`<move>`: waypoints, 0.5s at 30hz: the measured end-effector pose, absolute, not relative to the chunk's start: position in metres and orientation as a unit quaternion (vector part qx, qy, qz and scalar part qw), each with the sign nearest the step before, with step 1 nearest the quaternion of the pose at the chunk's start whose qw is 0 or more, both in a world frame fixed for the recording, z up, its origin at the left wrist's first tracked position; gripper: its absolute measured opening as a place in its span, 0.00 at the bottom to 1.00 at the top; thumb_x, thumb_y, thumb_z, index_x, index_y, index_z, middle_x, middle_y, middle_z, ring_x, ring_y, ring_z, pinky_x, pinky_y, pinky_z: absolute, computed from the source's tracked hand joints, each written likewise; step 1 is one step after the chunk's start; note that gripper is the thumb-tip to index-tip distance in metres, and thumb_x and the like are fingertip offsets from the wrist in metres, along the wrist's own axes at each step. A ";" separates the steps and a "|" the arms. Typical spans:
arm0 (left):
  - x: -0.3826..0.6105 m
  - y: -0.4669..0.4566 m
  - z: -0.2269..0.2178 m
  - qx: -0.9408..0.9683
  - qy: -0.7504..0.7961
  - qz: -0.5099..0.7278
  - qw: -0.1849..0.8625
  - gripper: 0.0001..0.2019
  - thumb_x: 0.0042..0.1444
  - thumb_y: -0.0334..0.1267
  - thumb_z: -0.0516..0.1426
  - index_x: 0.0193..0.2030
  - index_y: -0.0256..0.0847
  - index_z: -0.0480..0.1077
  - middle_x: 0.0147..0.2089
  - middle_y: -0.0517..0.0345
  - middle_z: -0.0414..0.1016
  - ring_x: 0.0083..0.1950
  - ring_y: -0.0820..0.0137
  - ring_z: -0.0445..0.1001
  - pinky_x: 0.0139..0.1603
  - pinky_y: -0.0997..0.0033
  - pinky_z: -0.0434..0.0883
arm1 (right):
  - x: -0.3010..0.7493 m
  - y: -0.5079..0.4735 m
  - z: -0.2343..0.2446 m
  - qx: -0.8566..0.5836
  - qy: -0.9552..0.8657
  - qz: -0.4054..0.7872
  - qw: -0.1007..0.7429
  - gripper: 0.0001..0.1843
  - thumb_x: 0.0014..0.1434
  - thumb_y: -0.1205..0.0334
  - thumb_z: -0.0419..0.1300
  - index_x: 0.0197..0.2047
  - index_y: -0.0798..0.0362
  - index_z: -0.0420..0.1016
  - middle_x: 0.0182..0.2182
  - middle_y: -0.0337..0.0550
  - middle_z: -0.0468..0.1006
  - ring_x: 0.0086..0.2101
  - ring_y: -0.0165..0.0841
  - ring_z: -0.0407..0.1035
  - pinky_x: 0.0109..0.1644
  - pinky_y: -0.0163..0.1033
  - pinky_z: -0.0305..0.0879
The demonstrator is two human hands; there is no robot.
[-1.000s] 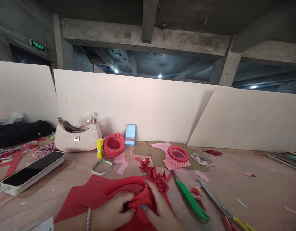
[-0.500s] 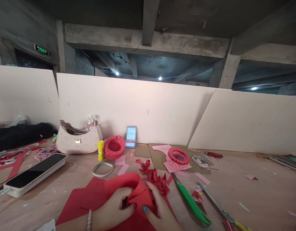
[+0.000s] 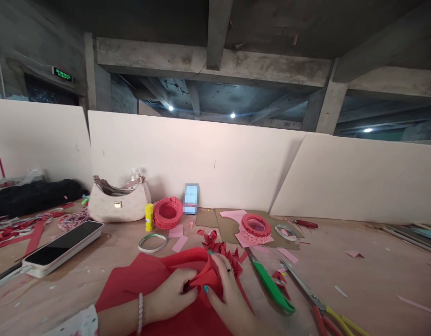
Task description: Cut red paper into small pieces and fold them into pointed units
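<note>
The left hand (image 3: 169,295) and the right hand (image 3: 229,298) are together, both clamped on a gathered fold of the red paper sheet (image 3: 138,284), which lies on the tabletop (image 3: 358,275) with a pointed pleat rising between them. The left hand pinches from the near side, a beaded bracelet (image 3: 140,313) at its wrist, while the right hand's fingers (image 3: 220,263) curve over from the far side; the hands hide exactly where the crease runs. A stiff sheet like this probably creases best under even pressure from both hands, with a fingertip run along the fold rather than a hard pull, which could kink or tear the corner. Just beyond the red paper sheet lies a heap of small folded red pieces (image 3: 222,252). To its right are a green-handled utility knife (image 3: 271,287) and scissors (image 3: 306,289) with yellow and red handles. Farther beyond it stand a round red paper ring (image 3: 168,213) beside a yellow glue stick (image 3: 149,217), and a second red ring (image 3: 256,225) on a cardboard sheet (image 3: 229,228) with pink paper. A tape roll (image 3: 152,242) lies nearer the sheet, and a white power bank (image 3: 63,247) sits off to its left.
</note>
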State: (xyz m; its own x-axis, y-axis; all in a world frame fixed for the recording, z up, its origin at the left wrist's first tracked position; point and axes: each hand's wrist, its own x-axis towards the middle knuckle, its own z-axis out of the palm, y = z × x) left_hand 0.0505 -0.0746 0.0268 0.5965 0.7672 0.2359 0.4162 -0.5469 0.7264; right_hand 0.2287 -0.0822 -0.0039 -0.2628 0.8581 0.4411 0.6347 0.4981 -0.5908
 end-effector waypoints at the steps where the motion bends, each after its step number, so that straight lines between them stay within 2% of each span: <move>1: 0.051 -0.074 0.026 0.838 0.346 0.285 0.312 0.05 0.46 0.28 0.46 0.28 0.36 0.62 0.28 0.61 0.63 0.29 0.75 0.58 0.29 0.79 0.57 | 0.228 -0.084 -0.003 -0.478 -0.785 0.120 0.375 0.31 0.51 0.66 0.49 0.59 0.49 0.46 0.58 0.45 0.47 0.58 0.38 0.41 0.57 0.46 0.48; 5: 0.050 -0.072 0.022 0.841 0.343 0.307 0.284 0.04 0.44 0.26 0.46 0.23 0.36 0.57 0.24 0.63 0.60 0.26 0.77 0.56 0.27 0.79 0.55 | 0.226 -0.096 0.008 -0.428 -0.842 0.001 0.329 0.32 0.49 0.70 0.50 0.57 0.44 0.51 0.59 0.42 0.46 0.57 0.40 0.41 0.56 0.48 0.48; 8: 0.049 -0.070 0.018 0.850 0.337 0.314 0.256 0.03 0.43 0.26 0.46 0.23 0.36 0.57 0.25 0.63 0.60 0.27 0.77 0.56 0.27 0.79 0.55 | 0.222 -0.103 0.015 -0.399 -0.869 -0.054 0.289 0.31 0.48 0.72 0.49 0.56 0.45 0.54 0.58 0.41 0.50 0.56 0.39 0.43 0.56 0.49 0.47; 15: 0.051 -0.073 0.017 0.849 0.341 0.340 0.219 0.04 0.43 0.27 0.47 0.22 0.36 0.56 0.22 0.64 0.57 0.25 0.77 0.55 0.25 0.78 0.53 | 0.219 -0.107 0.028 -0.388 -0.869 -0.130 0.279 0.20 0.52 0.68 0.49 0.50 0.50 0.61 0.51 0.45 0.62 0.52 0.38 0.50 0.55 0.48 0.44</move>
State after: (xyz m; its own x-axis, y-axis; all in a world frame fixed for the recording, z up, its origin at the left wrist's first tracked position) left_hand 0.0507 -0.0733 0.0173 0.5374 0.7267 0.4278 0.4299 -0.6725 0.6024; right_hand 0.2194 -0.1072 0.0283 -0.5440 0.6014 0.5851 0.7462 0.6657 0.0096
